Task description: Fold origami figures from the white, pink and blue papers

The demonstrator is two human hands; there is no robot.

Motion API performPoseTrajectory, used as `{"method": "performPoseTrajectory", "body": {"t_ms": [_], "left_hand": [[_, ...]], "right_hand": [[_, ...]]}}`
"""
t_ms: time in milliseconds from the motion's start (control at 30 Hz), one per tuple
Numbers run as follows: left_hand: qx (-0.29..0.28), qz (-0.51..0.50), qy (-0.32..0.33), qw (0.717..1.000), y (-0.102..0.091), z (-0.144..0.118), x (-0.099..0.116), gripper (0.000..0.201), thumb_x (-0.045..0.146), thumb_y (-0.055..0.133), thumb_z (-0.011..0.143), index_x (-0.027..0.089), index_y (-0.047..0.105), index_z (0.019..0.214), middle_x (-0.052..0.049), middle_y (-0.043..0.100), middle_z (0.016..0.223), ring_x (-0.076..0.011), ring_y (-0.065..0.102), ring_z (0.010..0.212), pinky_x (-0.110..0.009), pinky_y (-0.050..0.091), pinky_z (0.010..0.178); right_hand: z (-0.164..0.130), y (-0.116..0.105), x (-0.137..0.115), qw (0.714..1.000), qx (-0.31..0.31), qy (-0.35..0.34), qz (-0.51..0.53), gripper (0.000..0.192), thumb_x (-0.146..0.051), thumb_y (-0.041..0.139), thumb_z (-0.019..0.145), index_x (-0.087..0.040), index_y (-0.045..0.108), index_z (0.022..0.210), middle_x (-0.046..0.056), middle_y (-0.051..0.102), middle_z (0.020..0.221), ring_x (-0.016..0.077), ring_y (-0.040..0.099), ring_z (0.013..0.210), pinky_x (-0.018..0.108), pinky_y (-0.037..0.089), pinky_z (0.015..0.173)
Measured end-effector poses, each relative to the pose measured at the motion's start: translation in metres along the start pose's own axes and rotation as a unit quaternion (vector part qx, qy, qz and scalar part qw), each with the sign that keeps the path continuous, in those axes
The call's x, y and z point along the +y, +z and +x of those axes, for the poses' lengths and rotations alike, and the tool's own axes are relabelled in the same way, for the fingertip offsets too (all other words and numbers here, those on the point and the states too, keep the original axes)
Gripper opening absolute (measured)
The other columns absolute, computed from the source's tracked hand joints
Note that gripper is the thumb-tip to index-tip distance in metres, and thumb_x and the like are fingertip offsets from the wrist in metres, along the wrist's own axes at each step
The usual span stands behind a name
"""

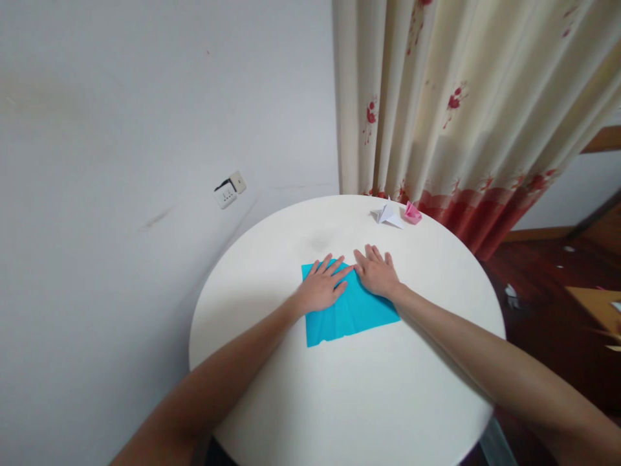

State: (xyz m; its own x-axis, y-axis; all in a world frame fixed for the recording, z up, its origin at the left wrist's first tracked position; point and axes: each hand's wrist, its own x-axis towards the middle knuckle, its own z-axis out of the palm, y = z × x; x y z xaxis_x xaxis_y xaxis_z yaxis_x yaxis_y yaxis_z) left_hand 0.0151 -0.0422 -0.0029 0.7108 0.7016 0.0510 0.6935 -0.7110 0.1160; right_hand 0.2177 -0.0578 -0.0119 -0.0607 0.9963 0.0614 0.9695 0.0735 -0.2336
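Note:
A sheet of blue paper [354, 314] lies flat near the middle of a round white table [339, 388]. My left hand [323, 285] rests palm down on the paper's far left part, fingers spread. My right hand [377, 272] presses flat on the paper's far right corner, fingers pointing away from me. The two hands almost touch at the fingertips. Neither hand grips anything.
A white folded paper figure [388, 213] and a small pink folded paper figure [413, 213] sit at the table's far edge. A floral curtain [460, 116] hangs behind. A wall socket [229, 189] is on the left wall. Dark wooden floor [543, 304] lies to the right.

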Motion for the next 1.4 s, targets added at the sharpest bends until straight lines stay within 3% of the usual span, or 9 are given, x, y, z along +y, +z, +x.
{"method": "performPoseTrajectory", "body": {"t_ms": [367,467,567,667,767,867,967,1100,1400], "left_hand": [[-0.009,0.002,0.001,1.0,-0.001,0.001,0.0,0.052,0.053,0.024,0.1,0.042,0.027,0.151,0.004,0.019,0.163,-0.0313,0.012,0.15,-0.059,0.014,0.118],[-0.007,0.0,-0.002,1.0,-0.002,0.001,0.0,0.052,0.053,0.023,0.1,0.042,0.028,0.151,0.004,0.02,0.163,-0.0318,0.013,0.15,-0.06,0.014,0.118],[-0.012,-0.006,-0.003,1.0,-0.002,0.001,0.0,0.052,0.053,0.022,0.1,0.043,0.028,0.151,0.004,0.02,0.163,-0.032,0.013,0.15,-0.06,0.014,0.118],[-0.014,-0.006,-0.003,1.0,-0.002,0.001,0.0,0.052,0.053,0.022,0.1,0.043,0.028,0.151,0.004,0.019,0.163,-0.0322,0.013,0.15,-0.06,0.014,0.117],[-0.01,0.002,-0.003,1.0,0.0,0.001,0.0,0.052,0.053,0.022,0.1,0.042,0.029,0.151,0.004,0.019,0.163,-0.032,0.013,0.15,-0.06,0.014,0.118],[-0.005,0.014,-0.005,1.0,0.002,0.001,-0.001,0.054,0.054,0.021,0.1,0.037,0.033,0.151,0.002,0.02,0.163,-0.0315,0.012,0.15,-0.059,0.013,0.119],[-0.004,0.015,-0.005,1.0,0.003,0.002,-0.003,0.058,0.055,0.021,0.1,0.032,0.031,0.152,0.0,0.02,0.163,-0.0309,0.012,0.15,-0.057,0.013,0.119],[-0.007,0.005,-0.025,1.0,0.001,0.002,-0.01,0.063,0.058,0.022,0.099,0.028,0.023,0.155,-0.001,0.02,0.163,-0.0311,0.012,0.15,-0.057,0.015,0.119],[0.024,0.023,-0.128,0.991,0.003,0.004,-0.019,0.063,0.05,0.02,0.101,0.015,0.028,0.153,-0.009,0.024,0.161,-0.0286,0.018,0.149,-0.053,0.02,0.119]], "right_hand": [[-0.007,-0.035,0.047,0.987,-0.151,0.03,-0.04,0.067,-0.05,0.042,0.095,-0.032,0.019,0.156,0.013,0.007,0.164,0.0387,0.001,0.149,0.072,0.004,0.11],[-0.006,-0.043,0.058,0.986,-0.163,0.018,-0.035,0.069,-0.047,0.049,0.092,-0.032,0.024,0.155,0.012,0.012,0.164,0.0413,0.008,0.148,0.074,0.01,0.109],[-0.001,-0.047,0.066,0.992,-0.128,0.004,-0.008,0.056,-0.039,0.046,0.095,-0.026,0.04,0.148,0.015,0.03,0.158,0.0401,0.029,0.143,0.065,0.027,0.109],[0.003,-0.043,0.057,0.999,-0.037,0.015,0.005,0.05,-0.03,0.027,0.101,-0.01,0.039,0.146,0.023,0.039,0.151,0.0322,0.037,0.14,0.048,0.034,0.111],[0.0,-0.028,0.029,1.0,0.01,-0.029,0.006,0.053,-0.025,0.022,0.101,-0.01,0.028,0.151,0.017,0.027,0.159,0.0281,0.022,0.148,0.047,0.027,0.116],[-0.011,-0.009,-0.002,0.994,-0.015,-0.106,0.007,0.056,-0.028,0.021,0.101,-0.01,0.025,0.153,0.014,0.023,0.161,0.0279,0.019,0.149,0.052,0.022,0.117],[-0.022,0.002,-0.017,0.993,-0.021,-0.12,-0.006,0.061,-0.035,0.021,0.101,-0.005,0.023,0.154,0.017,0.021,0.161,0.0289,0.016,0.149,0.053,0.014,0.119],[-0.026,0.004,-0.017,0.992,-0.021,-0.119,-0.018,0.065,-0.044,0.021,0.101,-0.007,0.022,0.155,0.017,0.016,0.162,0.0287,0.012,0.15,0.053,0.011,0.12],[-0.026,0.002,-0.015,0.99,-0.035,-0.135,-0.027,0.062,-0.047,0.021,0.102,-0.017,0.024,0.156,0.013,0.013,0.163,0.0293,0.011,0.15,0.056,0.012,0.119]]}}
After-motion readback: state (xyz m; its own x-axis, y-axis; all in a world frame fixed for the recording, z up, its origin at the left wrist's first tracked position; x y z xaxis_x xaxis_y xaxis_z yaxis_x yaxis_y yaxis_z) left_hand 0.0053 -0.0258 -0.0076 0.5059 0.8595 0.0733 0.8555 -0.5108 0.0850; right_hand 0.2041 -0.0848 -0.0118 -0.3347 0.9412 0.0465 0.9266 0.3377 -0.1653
